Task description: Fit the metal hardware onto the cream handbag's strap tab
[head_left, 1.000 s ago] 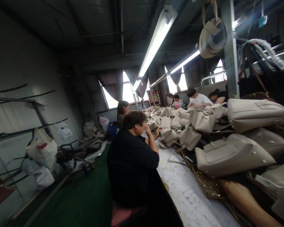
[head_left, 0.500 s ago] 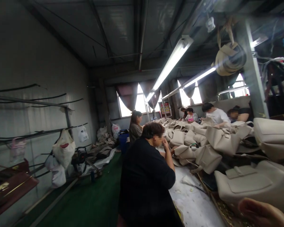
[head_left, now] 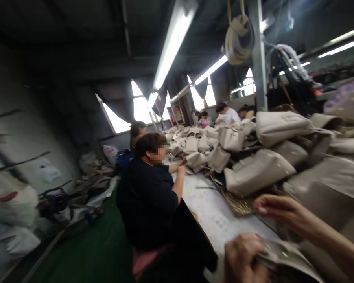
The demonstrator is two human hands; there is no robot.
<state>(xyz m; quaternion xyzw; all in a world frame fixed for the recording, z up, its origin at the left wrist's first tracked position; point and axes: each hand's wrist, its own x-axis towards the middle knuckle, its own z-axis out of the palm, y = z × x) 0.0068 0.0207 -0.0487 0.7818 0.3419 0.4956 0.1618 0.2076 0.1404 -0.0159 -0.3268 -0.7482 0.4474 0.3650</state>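
My left hand (head_left: pixel 243 255), blurred, is closed around the edge of a beige leather bag piece (head_left: pixel 295 255) at the bottom of the view. Small shiny metal spots show on that piece. Above it, my right hand (head_left: pixel 274 206) reaches in from the right with its fingertips pressed together. Whatever they pinch, if anything, is too small or blurred to make out. Just beyond those fingertips lies a shallow tray (head_left: pixel 238 213) of small gold-coloured metal parts. A beige handbag (head_left: pixel 258 173) lies on its side behind the tray.
Heaped beige bags (head_left: pixel 283 127) cover the right of the long white table (head_left: pixel 206 196). A co-worker in black (head_left: pixel 150 196) sits at its left side, near my hands. Several other people work farther back. A metal post (head_left: pixel 259 59) rises at the right; green floor (head_left: pixel 91 243) runs along the left.
The view has swung to the right. My left hand has come into view with the bag piece, and my right hand's fingers are now pinched near the tray. The co-worker's hand has dropped from the face.
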